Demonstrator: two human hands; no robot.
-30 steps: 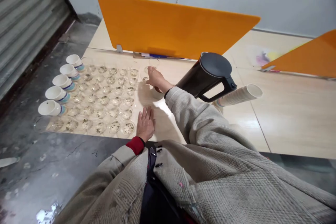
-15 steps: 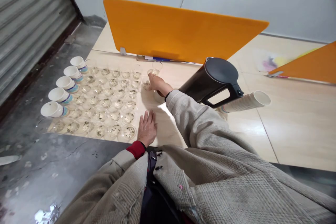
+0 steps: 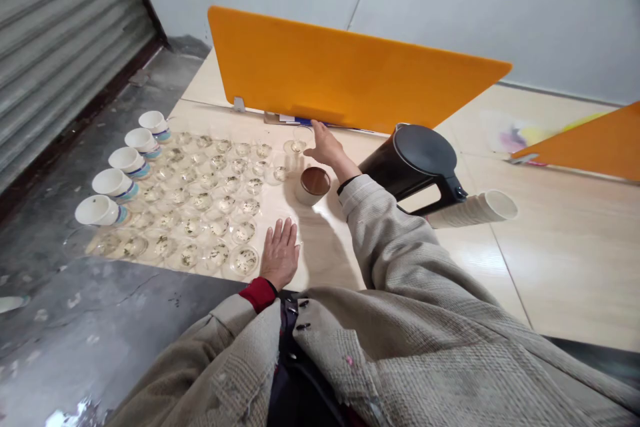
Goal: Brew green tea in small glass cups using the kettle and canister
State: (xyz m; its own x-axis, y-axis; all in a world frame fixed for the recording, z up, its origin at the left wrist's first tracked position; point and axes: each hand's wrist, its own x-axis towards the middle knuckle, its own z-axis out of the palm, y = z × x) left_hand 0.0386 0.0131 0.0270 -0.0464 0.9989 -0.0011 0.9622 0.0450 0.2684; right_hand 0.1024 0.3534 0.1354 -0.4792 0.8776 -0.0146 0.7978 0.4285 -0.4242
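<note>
My left hand (image 3: 280, 255) lies flat on the table with its fingers stretched out, holding nothing. Thumb and fingers apart, my right hand (image 3: 325, 147) reaches toward a clear plastic cup (image 3: 296, 147) and appears not to grip it. Nearer to me stands another clear cup (image 3: 280, 175) with dark flecks in it. Below my right hand is a pale round container (image 3: 311, 199) with a brown top; whether that is a lid or its contents I cannot tell. Rows of clear cups (image 3: 201, 201) with small dark leaf-like bits at the bottom fill the table's left part.
Several white and blue paper cups (image 3: 113, 181) line the left edge. A black electric kettle (image 3: 417, 163) stands right of my right hand, beside a lying stack of paper cups (image 3: 473, 209). An orange divider (image 3: 350, 70) runs along the back, with flat items (image 3: 287, 119) at its foot.
My right hand has let go of the clear cup and drawn slightly right and back, its fingers spreading. The brown-topped container has come into sight. My left hand stays flat.
</note>
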